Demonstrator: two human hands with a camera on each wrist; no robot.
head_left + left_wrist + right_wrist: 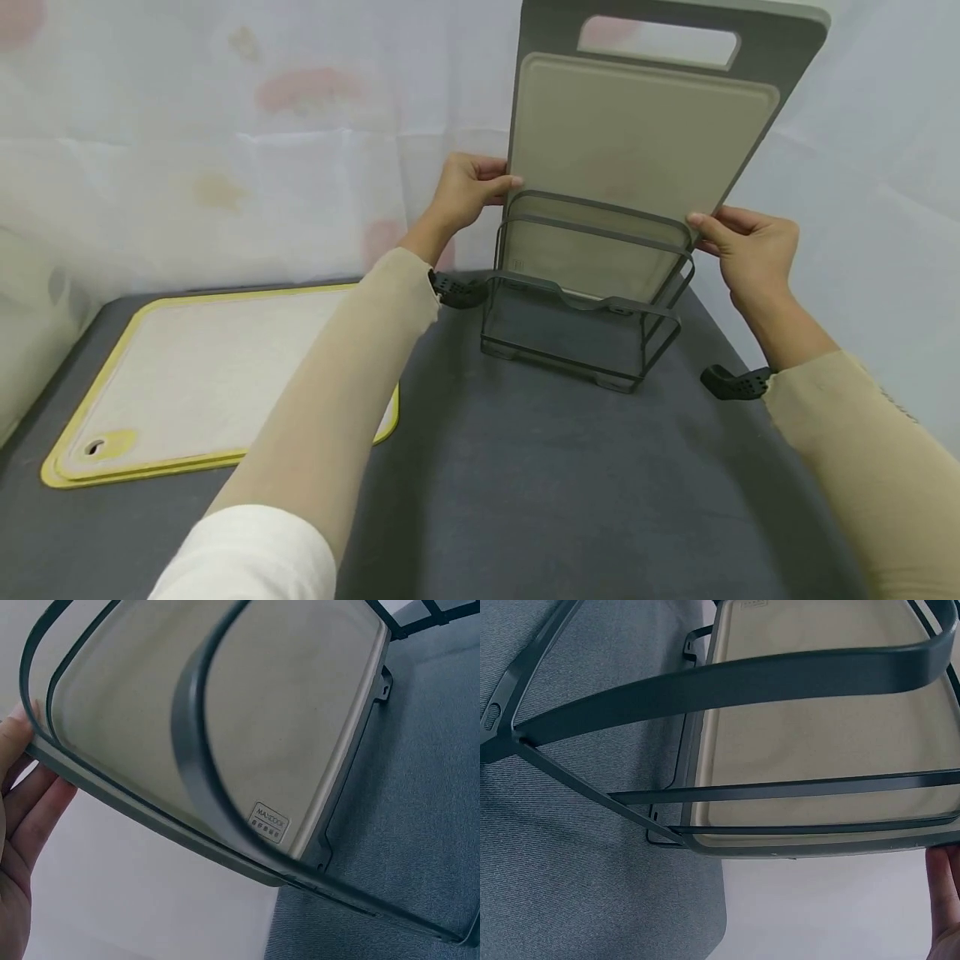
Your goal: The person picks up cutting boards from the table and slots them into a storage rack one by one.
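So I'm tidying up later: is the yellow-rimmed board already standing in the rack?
No, the yellow-rimmed board lies flat on the table, left of the rack, which holds only the grey board.

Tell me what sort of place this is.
Probably a staged kitchen-style work table rather than a real kitchen: a grey cutting board held by both hands above a metal rack, a yellow-edged cutting board flat on the dark grey tabletop, and a white sheet hung behind.
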